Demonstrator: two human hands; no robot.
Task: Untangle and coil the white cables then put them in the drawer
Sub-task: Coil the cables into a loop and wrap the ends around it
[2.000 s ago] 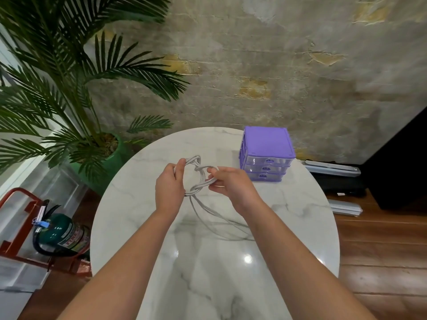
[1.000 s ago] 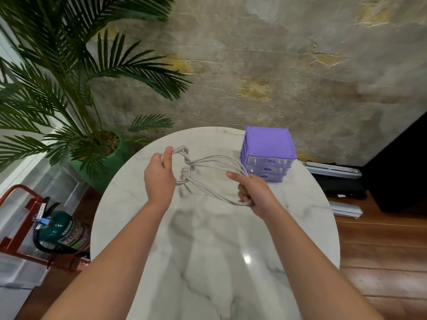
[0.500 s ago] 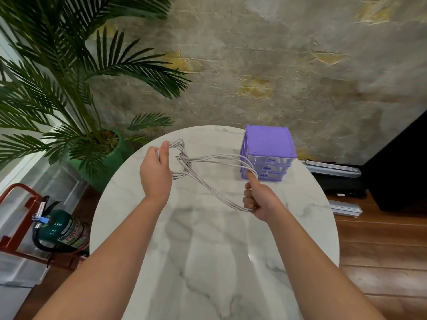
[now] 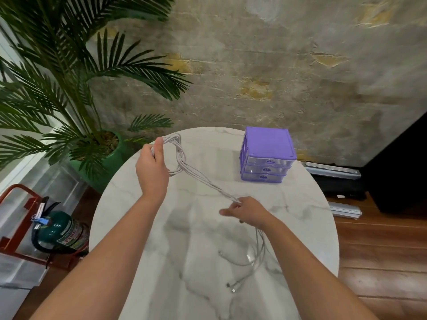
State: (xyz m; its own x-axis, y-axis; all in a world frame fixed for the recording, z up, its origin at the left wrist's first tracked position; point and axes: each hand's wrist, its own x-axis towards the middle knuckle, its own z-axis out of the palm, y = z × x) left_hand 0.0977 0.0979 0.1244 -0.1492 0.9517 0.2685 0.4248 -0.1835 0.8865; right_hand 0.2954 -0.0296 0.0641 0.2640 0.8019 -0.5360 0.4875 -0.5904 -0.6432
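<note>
White cables (image 4: 201, 179) run as a bunched strand between my two hands above the round marble table (image 4: 300, 204). My left hand (image 4: 151, 168) grips a looped end of them, raised over the table's far left. My right hand (image 4: 248, 212) pinches the strand lower, near the table's middle. Past my right hand the loose ends (image 4: 247, 262) with small plugs lie on the marble. A purple drawer unit (image 4: 268, 155) with three clear drawers, all shut, stands at the far right of the table.
A palm in a green pot (image 4: 108, 155) stands beyond the table's left edge. A green fire extinguisher (image 4: 57, 229) in a red stand sits on the floor at left. A black object and grey strips (image 4: 332, 169) lie on the wooden floor at right.
My right hand has slid down the cables toward me and lowered. The strand is now drawn out straight, and the loose plug ends lie on the table. My left hand kept its grip.
</note>
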